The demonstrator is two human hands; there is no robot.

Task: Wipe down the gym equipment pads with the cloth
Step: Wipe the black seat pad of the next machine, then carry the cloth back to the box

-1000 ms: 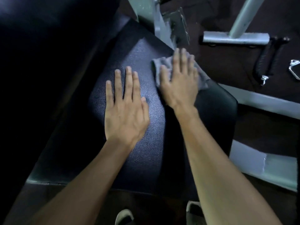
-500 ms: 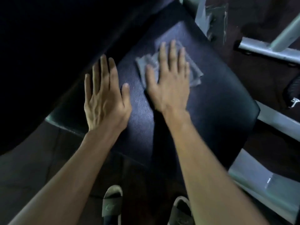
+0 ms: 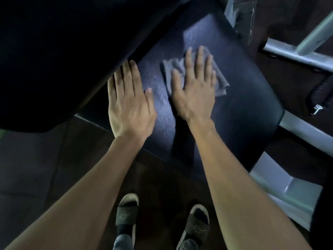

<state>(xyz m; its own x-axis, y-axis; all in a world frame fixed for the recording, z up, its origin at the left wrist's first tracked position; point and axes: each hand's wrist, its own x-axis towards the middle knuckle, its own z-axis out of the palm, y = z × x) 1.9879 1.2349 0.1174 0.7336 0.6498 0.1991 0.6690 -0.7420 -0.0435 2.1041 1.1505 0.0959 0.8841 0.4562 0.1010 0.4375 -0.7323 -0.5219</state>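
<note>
**Grey cloth pinned flat on the black pad, right hand on top**

Head view: Grey, crumpled fabric, the wiping cloth (image 3: 220, 82), lies on the black textured vinyl seat pad of the bench (image 3: 248, 109), toward the pad's far half. The right hand (image 3: 195, 87) presses it down with palm flat and fingers spread and extended; nothing is pinched, the cloth is simply trapped between palm and pad, with its corners showing past the thumb side and the little-finger side. The left hand (image 3: 128, 103) rests just beside the cloth on its left, also flat and open, holding nothing, its fingertips tucked up against a large dark padded part (image 3: 63, 51) that overhangs the pad from that side; what that part is cannot be told in the dim light.

The pad's long axis runs from its near end in front of the person's two black slide sandals (image 3: 127, 212) away toward the pale grey metal frame upright (image 3: 239, 17) beyond the cloth. The right hand is the one on the cloth, and both forearms line up roughly with that axis. The largest unswept stretch appears to lie to the right of the cloth, toward the pad's rounded edge above the grey frame rail (image 3: 306, 134). A sweep that way, or back toward the near end, looks like the natural next stroke, with the left hand serving as a brace.
</note>
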